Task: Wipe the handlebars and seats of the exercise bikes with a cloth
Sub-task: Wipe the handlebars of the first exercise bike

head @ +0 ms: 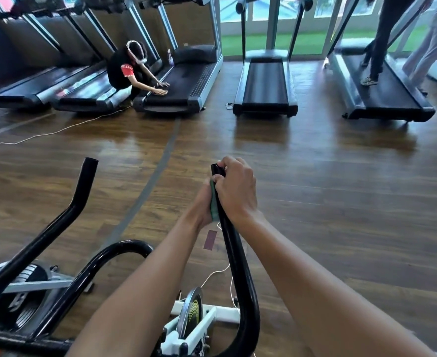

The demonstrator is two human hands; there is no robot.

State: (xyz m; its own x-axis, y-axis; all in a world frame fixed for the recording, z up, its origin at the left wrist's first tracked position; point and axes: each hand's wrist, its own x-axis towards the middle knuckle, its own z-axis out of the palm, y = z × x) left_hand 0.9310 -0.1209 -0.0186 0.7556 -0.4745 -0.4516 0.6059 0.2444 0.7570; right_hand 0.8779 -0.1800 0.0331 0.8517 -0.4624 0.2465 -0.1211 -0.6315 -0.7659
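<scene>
head camera looks forward and down; handlebar (234,253) close, treadmills (265,83) far

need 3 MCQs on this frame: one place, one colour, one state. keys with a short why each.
1. Where is the cloth?
A. on the floor
B. pressed against the right handlebar
C. draped over the left handlebar

2. What colour is the cloth?
A. green
B. white
C. red

3. What is the right hand doing?
A. hanging open
B. resting on a treadmill
C. gripping the right handlebar near its tip

Key:
1 B, the left hand holds it against that bar.
2 A, a green edge shows between hand and bar.
3 C, its fingers curl round the bar's top end.
</scene>
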